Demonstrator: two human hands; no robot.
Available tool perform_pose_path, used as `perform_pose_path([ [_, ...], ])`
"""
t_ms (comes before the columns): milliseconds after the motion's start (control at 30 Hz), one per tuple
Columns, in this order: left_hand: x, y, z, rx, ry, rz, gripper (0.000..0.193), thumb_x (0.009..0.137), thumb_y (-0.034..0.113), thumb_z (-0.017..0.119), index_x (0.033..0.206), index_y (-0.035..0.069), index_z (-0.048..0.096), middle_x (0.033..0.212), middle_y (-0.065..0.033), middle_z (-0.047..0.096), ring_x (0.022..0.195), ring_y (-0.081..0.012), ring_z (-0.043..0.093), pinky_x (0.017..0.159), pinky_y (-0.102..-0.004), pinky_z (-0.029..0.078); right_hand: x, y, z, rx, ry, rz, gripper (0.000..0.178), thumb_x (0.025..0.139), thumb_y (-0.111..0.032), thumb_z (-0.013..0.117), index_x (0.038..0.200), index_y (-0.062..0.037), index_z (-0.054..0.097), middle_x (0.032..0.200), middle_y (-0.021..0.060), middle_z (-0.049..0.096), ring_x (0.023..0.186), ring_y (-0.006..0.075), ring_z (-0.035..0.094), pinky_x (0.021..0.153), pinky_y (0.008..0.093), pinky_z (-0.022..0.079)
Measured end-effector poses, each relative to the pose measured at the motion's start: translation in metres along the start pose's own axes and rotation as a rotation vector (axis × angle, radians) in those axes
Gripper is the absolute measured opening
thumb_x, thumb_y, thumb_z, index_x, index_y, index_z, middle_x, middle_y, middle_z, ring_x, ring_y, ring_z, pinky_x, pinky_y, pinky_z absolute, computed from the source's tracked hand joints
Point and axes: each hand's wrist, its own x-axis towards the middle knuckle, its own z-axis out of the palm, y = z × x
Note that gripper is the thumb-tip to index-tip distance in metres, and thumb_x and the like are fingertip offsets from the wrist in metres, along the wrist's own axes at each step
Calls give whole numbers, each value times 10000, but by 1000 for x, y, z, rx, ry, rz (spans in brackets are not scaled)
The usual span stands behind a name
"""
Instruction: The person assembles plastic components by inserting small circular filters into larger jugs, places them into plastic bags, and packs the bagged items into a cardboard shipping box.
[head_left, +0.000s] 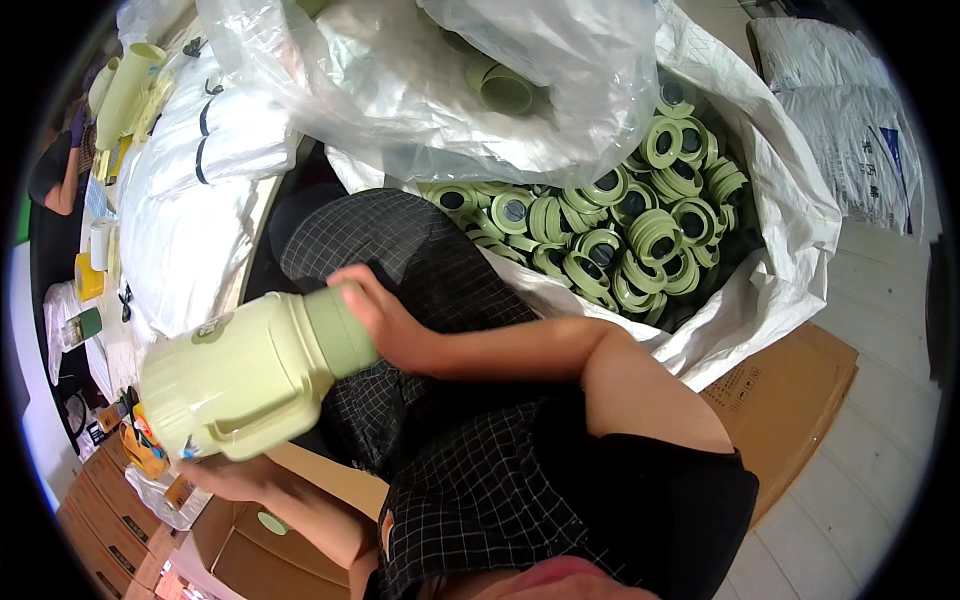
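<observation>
A large pale green vacuum flask (235, 375) lies tilted on its side across my lap, its side handle toward me. Its slightly darker green cup lid (340, 332) points to the right. My right hand (385, 325) is closed round the lid end. Under the flask's base, at the left, is my left hand (225, 478), holding that end; its fingers are mostly hidden behind the body. To the right, a white woven sack (795, 215) holds many green ring-shaped plastic parts (655, 240), some with dark round centres.
Clear plastic sheeting (400, 120) with a green cylinder (505, 90) covers part of the sack. Bundled white bags (215, 150) lie on the left table. An open cardboard box (270, 560) stands below my left arm; flat cardboard (790, 400) lies right. Another person's arm (65, 185) shows far left.
</observation>
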Motion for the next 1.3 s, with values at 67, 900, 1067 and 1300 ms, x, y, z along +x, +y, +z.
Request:
perform_pose_path([
  [67,10,22,32,176,173,-32,706,983,567,416,1412,10,481,1408,-176,512,1273,-283,532,1002,-460,500,-23,-24,-14,-422,-247,-259,495,895,-273,679,1313,-77,499,1255,152,520,1207,293,516,981,388,469],
  [900,-117,-11,-20,938,-404,-83,740,1037,593,312,1369,-37,510,1412,-177,524,1306,-290,504,1099,-408,387,-42,57,-428,-969,1412,83,543,762,-433,854,990,1,620,841,99,664,773,208,588,769,379,496],
  [1067,-69,-16,29,856,-857,142,1166,734,920,457,1479,25,404,1512,-178,398,1393,-354,320,1145,-486,271,-69,14,-317,-622,817,-142,371,957,-303,701,1098,30,622,980,74,665,830,143,554,765,320,473],
  [1300,-50,-53,33,425,-740,-95,501,945,148,609,1424,66,490,1388,-144,535,1282,-257,514,1105,-362,381,-45,-50,-230,-739,469,-184,457,995,-322,635,1286,28,600,1193,93,652,1067,165,577,975,317,434],
])
